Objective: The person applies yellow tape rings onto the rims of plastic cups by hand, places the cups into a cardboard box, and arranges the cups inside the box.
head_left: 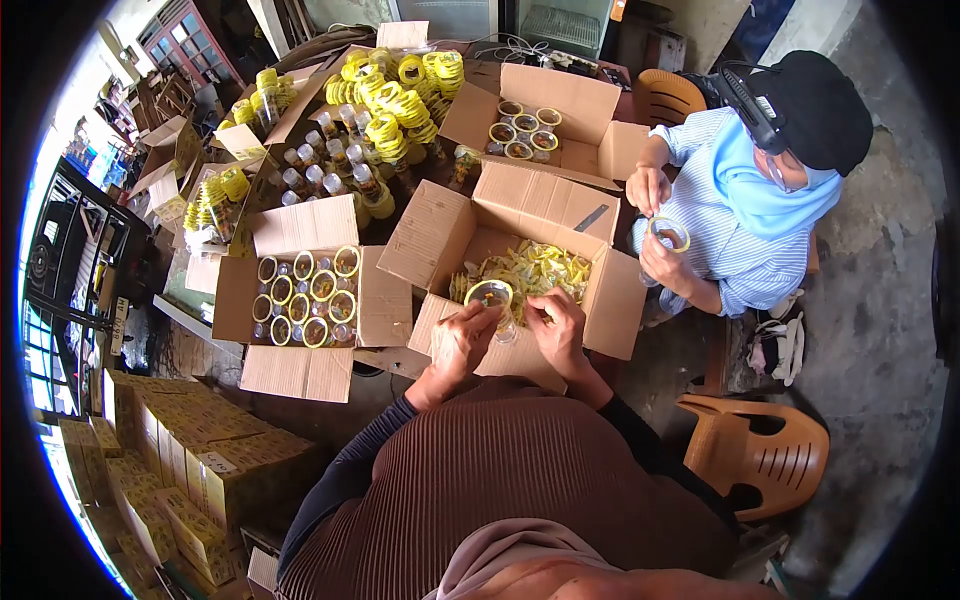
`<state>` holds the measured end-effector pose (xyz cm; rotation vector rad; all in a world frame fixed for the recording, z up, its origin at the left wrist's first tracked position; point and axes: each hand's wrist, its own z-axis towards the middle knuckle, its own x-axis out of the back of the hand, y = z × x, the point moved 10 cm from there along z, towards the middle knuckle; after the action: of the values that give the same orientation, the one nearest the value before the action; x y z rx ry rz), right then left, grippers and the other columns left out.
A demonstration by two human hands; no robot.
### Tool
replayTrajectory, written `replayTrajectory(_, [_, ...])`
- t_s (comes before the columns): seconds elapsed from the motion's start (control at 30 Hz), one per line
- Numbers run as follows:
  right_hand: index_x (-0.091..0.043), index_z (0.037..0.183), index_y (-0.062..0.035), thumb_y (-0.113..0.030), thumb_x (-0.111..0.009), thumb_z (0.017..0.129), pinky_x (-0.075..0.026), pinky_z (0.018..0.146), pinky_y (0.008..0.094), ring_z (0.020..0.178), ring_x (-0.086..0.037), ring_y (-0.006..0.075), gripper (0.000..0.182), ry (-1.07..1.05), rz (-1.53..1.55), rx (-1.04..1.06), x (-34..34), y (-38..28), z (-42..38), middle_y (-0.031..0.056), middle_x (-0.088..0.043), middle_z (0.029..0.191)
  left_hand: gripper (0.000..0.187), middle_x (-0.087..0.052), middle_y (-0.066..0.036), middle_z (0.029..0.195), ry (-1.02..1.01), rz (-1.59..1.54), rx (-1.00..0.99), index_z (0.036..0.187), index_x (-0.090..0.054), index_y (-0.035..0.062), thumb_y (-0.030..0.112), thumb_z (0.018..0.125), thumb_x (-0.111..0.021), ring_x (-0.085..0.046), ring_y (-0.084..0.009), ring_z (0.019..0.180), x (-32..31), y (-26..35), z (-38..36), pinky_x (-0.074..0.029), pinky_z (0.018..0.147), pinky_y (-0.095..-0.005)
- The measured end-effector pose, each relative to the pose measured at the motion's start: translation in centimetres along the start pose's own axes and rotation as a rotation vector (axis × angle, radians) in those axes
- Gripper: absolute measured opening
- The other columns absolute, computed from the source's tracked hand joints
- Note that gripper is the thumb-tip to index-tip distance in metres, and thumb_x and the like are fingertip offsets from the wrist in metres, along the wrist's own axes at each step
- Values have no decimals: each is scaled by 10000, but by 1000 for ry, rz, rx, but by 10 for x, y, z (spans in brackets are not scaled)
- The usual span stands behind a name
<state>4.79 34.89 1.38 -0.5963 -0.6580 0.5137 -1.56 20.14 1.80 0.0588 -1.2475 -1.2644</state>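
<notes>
My left hand [462, 340] is closed around a clear plastic cup with a yellow rim [493, 294], held over the near side of an open cardboard box [430, 240]. Dark contents show faintly inside the cup. My right hand [556, 325] is just to the right of the cup, thumb and fingers pinched together; whatever is between them is too small to make out. Small yellow packets [545, 268] lie heaped in the box below both hands. Left of it, another open box [382, 310] contains rows of similar yellow-rimmed cups [322, 285].
Across to the right, a co-worker [740, 210] holds a similar cup [668, 236]. Stacks of yellow rings [395, 95] and clear cups [335, 150] crowd the table's back. A third box [585, 95] holds cups. A brown plastic chair [755, 455] and packed cartons [200, 440] flank me.
</notes>
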Motion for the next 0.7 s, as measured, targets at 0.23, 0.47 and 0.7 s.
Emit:
replayTrajectory(0.23, [-622, 799, -55, -2, -725, 735, -470, 574, 364, 658, -589, 257, 132, -93, -49, 34, -4, -15, -2, 75, -559, 739, 176, -654, -65, 805, 3, 2, -21, 996, -711, 105, 102, 823, -681, -662, -273, 642, 3, 0, 0, -516, 548, -352])
replayTrajectory(0.47, [-619, 799, -33, 4, -710, 741, -468, 579, 357, 642, -593, 261, 114, -153, 6, -118, -19, 20, -9, 97, -566, 738, 182, -645, -73, 808, -63, -30, -137, 993, -701, 90, 47, 820, -669, -665, -288, 674, -8, 15, -11, -527, 581, -363])
replayTrajectory(0.7, [-607, 781, -33, 26, -718, 733, -457, 552, 345, 618, -592, 255, 134, -2, 20, -23, 7, -4, -4, 92, -572, 725, 192, -654, -59, 832, -34, -11, 2, 1010, -705, 100, 58, 826, -667, -670, -276, 679, 4, -3, -5, -532, 595, -351])
